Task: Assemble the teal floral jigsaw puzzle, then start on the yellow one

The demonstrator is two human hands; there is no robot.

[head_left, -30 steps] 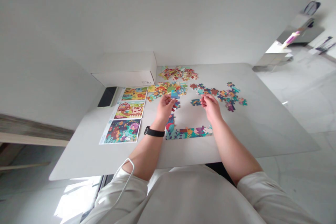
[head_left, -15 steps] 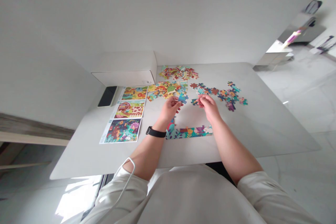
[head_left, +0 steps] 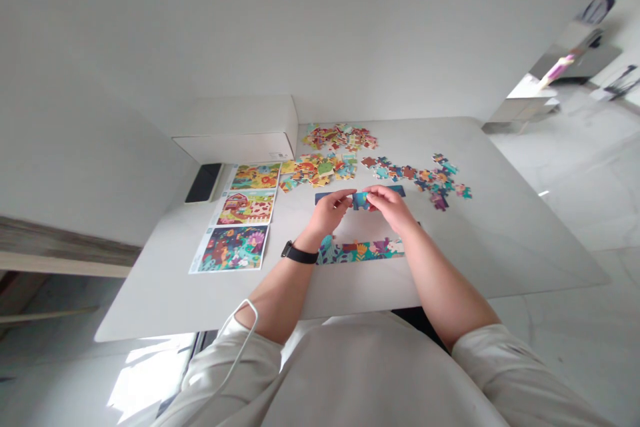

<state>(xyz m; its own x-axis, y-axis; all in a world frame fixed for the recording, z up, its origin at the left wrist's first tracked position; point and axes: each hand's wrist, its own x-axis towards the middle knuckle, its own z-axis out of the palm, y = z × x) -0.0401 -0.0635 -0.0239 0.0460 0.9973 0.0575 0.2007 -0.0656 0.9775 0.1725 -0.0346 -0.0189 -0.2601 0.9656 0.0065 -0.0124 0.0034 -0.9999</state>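
Note:
My left hand (head_left: 331, 210) and my right hand (head_left: 393, 205) meet over the middle of the white table (head_left: 500, 227), both pinching small blue-teal puzzle pieces (head_left: 361, 200) held together between the fingertips. A dark blue strip of joined pieces (head_left: 324, 197) lies flat just behind the hands. Below my hands lies an assembled strip of puzzle edge (head_left: 360, 251) with leaves and flowers. A black watch sits on my left wrist.
Loose puzzle pieces lie in heaps: orange-yellow (head_left: 315, 170), red-mixed (head_left: 340, 137) at the back, teal-red (head_left: 425, 179) to the right. Three picture cards (head_left: 245, 217) lie at left, beside a black phone (head_left: 204, 183) and a white box (head_left: 240, 128).
My left hand moved right carrying its piece and met my right hand, which shifted slightly left. The two pieces are now held together between both hands.

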